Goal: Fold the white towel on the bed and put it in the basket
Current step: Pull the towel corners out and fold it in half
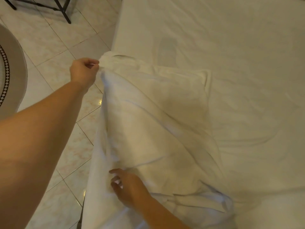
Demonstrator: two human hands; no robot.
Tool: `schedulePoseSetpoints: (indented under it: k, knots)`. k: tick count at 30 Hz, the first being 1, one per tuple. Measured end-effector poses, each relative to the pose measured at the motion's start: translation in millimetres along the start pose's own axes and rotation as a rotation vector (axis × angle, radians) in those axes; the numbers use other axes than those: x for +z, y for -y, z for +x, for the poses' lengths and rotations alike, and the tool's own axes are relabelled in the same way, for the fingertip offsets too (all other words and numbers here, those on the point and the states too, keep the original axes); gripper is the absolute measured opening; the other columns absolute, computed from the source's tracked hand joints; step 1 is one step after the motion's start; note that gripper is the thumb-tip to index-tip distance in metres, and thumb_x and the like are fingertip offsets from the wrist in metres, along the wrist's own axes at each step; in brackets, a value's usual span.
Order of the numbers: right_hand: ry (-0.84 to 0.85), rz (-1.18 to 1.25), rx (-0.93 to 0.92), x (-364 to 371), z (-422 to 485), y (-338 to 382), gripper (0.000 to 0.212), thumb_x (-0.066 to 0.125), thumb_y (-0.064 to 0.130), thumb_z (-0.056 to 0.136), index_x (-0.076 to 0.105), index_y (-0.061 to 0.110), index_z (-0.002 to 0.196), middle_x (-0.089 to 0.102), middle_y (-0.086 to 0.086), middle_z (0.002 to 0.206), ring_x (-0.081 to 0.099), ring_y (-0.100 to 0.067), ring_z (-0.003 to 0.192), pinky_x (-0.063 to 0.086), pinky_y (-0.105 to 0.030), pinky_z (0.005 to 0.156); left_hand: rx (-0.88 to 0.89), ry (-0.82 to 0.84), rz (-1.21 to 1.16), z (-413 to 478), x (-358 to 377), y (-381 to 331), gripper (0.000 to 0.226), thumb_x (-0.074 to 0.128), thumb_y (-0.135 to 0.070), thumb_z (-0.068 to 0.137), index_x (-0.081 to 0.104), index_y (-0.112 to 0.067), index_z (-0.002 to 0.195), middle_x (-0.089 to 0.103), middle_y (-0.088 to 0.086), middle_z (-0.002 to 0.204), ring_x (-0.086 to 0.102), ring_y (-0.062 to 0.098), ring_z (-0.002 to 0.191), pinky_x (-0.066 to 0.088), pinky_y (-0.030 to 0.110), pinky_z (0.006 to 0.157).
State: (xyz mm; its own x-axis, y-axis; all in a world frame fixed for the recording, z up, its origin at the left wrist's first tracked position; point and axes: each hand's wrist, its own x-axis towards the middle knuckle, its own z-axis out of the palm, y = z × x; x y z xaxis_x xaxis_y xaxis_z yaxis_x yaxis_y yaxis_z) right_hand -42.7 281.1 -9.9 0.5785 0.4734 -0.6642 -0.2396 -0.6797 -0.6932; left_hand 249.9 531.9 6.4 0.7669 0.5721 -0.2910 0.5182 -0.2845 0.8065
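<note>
White towel (158, 113): spread in loose creases along the left edge of the bed (247, 47), centre of the frame; part of it is draped over the bed's side toward the tiled floor (54, 52).
Left hand (83, 71): pinched shut on a bunched corner of the towel, at the bed's edge, left of centre.
Right hand (127, 187): fingers (115, 171) loosely curled, resting on the towel's near edge at lower centre; a firm grasp cannot be confirmed.
Progress: early stage, as judged. No flat, squared fold is seen; the cloth is only gathered at two points.
Remaining: towel to be folded, then carried to the basket.
Basket: not identified with certainty. A round patterned rim (9, 75) is seen at the left edge of the frame; whether it is the basket cannot be told.
Writing, brands, labels: none legible on any surface.
</note>
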Motion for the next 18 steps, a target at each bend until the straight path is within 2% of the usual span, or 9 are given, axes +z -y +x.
schedulePoseSetpoints:
  k: [2,6,10,15,18]
  knots:
    - [-0.039,0.019,-0.010,-5,-3,-3,0.037,0.050,0.033,0.096,0.050,0.039,0.132,0.064,0.018,0.099,0.067,-0.012,0.093,0.055,-0.035,0.092,0.024,0.009,0.033,-11,6,-2,0.021,0.067,-0.022,0.093,0.078,-0.022,0.111,0.075,0.005,0.100,0.064,0.015,0.079,0.059,0.033,0.084]
    - [-0.198,0.041,-0.015,-25,-9,-16,0.036,0.051,0.031,0.092,0.058,0.036,0.127,0.074,0.005,0.099,0.069,-0.015,0.089,0.056,-0.036,0.085,0.094,0.093,0.100,-33,24,-12,0.021,0.067,-0.023,0.097,0.077,-0.021,0.115,0.075,0.007,0.106,0.067,0.018,0.086,0.056,0.029,0.080]
    - [-0.305,0.042,0.003,-56,-21,-38,0.034,0.050,0.036,0.094,0.058,0.038,0.127,0.076,-0.002,0.093,0.071,-0.018,0.088,0.057,-0.037,0.081,0.146,0.143,0.143,-54,45,-30,0.022,0.068,-0.025,0.098,0.076,-0.022,0.118,0.072,0.002,0.107,0.070,0.022,0.098,0.056,0.037,0.098]
    - [-0.347,0.096,0.027,-86,-40,-70,0.035,0.056,0.037,0.091,0.059,0.043,0.124,0.077,0.006,0.098,0.072,-0.006,0.087,0.058,-0.031,0.085,0.184,0.161,0.179,-81,79,-59,0.026,0.068,-0.026,0.098,0.075,-0.021,0.122,0.071,0.000,0.108,0.063,0.010,0.098,0.054,0.033,0.099]
    - [-0.353,0.120,0.030,-99,-51,-88,0.034,0.057,0.034,0.088,0.060,0.051,0.118,0.076,0.010,0.100,0.072,-0.005,0.084,0.058,-0.031,0.084,0.195,0.155,0.193,-97,99,-73,0.027,0.068,-0.027,0.097,0.075,-0.022,0.123,0.073,0.000,0.109,0.066,0.012,0.104,0.054,0.032,0.098]
